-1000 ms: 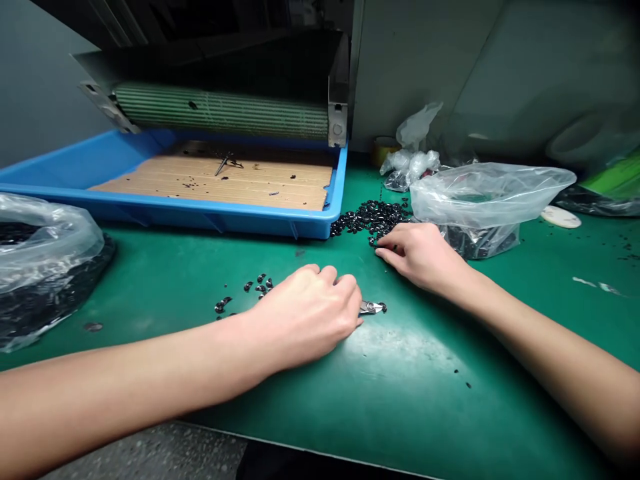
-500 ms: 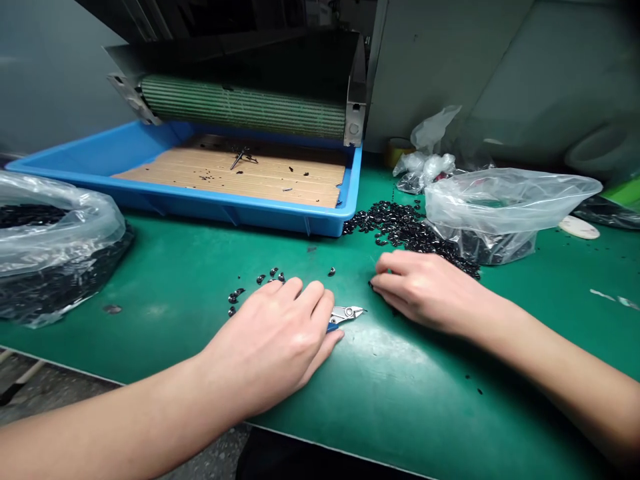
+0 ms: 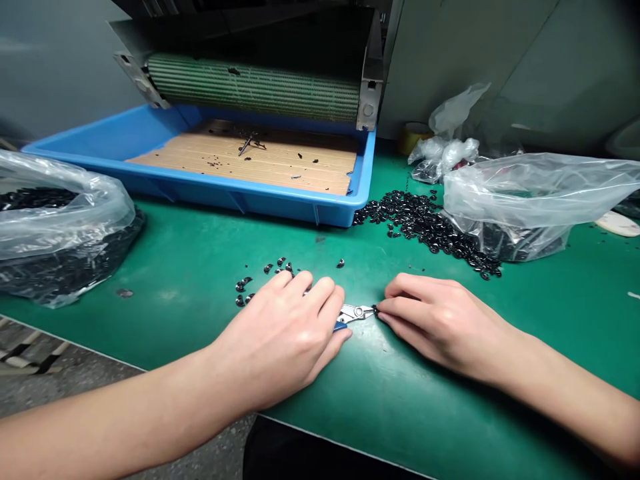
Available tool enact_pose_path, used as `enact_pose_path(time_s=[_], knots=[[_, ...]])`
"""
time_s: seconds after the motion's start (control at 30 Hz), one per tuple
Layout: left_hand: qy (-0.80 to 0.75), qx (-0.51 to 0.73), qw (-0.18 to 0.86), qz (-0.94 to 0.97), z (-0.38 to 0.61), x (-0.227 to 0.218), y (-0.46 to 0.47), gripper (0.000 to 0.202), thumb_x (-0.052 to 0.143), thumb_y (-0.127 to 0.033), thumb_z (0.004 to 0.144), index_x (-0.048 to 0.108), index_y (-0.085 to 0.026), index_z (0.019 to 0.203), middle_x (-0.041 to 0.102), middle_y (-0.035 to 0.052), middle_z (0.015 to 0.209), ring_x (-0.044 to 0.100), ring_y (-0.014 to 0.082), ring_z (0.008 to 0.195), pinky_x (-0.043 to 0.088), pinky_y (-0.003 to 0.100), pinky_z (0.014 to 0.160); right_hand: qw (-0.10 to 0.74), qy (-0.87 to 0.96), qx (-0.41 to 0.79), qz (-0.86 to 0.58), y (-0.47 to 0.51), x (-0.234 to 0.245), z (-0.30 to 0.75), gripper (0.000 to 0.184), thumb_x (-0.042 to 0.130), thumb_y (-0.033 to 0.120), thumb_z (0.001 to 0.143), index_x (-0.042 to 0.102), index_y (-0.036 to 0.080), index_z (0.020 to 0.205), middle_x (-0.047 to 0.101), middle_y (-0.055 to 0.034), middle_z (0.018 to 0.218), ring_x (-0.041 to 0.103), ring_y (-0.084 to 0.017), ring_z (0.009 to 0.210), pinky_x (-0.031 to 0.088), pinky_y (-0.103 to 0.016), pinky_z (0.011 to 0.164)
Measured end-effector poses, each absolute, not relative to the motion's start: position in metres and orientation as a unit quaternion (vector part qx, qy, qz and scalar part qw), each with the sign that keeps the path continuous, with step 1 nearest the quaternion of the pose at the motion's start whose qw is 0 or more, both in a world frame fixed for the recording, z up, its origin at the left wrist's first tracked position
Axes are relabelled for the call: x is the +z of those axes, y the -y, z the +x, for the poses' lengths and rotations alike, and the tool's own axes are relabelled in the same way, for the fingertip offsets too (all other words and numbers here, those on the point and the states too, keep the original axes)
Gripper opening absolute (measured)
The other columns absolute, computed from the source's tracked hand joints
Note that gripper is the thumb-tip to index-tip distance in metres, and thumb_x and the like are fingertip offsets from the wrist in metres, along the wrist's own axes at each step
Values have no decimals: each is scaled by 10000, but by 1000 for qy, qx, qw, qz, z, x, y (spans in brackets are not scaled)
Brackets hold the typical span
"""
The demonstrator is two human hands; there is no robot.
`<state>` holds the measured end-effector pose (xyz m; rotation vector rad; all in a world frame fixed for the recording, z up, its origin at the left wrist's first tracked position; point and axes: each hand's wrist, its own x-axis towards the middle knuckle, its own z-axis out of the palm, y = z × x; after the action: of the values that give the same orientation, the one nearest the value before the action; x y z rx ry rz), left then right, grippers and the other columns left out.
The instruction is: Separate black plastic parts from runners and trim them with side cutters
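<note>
My left hand is closed around a pair of small blue-handled cutting pliers, whose metal jaws point to the right. Pinched in the fingertips of my right hand is a small black plastic part, mostly hidden, right at the tip of the jaws. Whether the jaws touch or grip it I cannot tell. Several loose black curved parts lie just beyond my left knuckles. A larger pile of black parts spreads on the green table behind my right hand.
A blue tray lined with cardboard stands at the back under a green conveyor roller. Plastic bags stand at the left and right. Crumpled clear plastic and a tape roll sit behind.
My right hand has come nearer with the black part, bringing it to the tip of the pliers. My left hand keeps its hold on the pliers. The camera view has shifted slightly.
</note>
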<state>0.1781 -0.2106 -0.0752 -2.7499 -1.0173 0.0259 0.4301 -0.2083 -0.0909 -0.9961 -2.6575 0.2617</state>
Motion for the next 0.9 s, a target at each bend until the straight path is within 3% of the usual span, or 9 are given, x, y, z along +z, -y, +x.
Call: enact_pose_path(time_s=[0.4, 0.57, 0.7, 0.8, 0.9], knots=[[279, 34, 169, -945, 191, -61, 207, 362, 385, -383, 1010, 639, -138, 1088, 579, 91, 930, 529, 273, 819, 339, 427, 678, 147, 926, 91, -335, 214, -89, 435, 291, 424, 235, 1030, 695, 164, 951, 626, -71, 912, 531, -147, 699, 420, -294, 652], [241, 54, 156, -956, 203, -61, 199, 275, 438, -346, 992, 625, -167, 900, 520, 55, 771, 531, 253, 684, 328, 393, 551, 148, 915, 153, -343, 210, -82, 439, 300, 425, 197, 1019, 709, 164, 928, 637, -71, 895, 566, -141, 699, 437, -275, 642], [231, 56, 168, -957, 209, -62, 200, 244, 480, -332, 973, 606, -157, 860, 497, 48, 720, 541, 251, 627, 289, 357, 471, 156, 902, 205, -346, 191, -73, 446, 190, 560, 207, 962, 734, 189, 886, 685, -41, 880, 627, -133, 731, 473, -247, 678], [240, 32, 151, -958, 206, -65, 204, 268, 451, -352, 987, 605, -159, 885, 520, 50, 748, 564, 253, 667, 344, 362, 489, 228, 861, 109, -440, 166, -76, 451, 136, 632, 212, 911, 750, 185, 850, 712, -38, 844, 646, -156, 725, 488, -270, 690], [255, 4, 120, -959, 197, -67, 208, 313, 412, -393, 999, 612, -164, 927, 549, 51, 801, 566, 242, 699, 403, 371, 537, 265, 813, -4, -518, 141, -91, 454, 155, 638, 241, 910, 768, 162, 940, 723, -66, 870, 664, -196, 760, 505, -313, 721]])
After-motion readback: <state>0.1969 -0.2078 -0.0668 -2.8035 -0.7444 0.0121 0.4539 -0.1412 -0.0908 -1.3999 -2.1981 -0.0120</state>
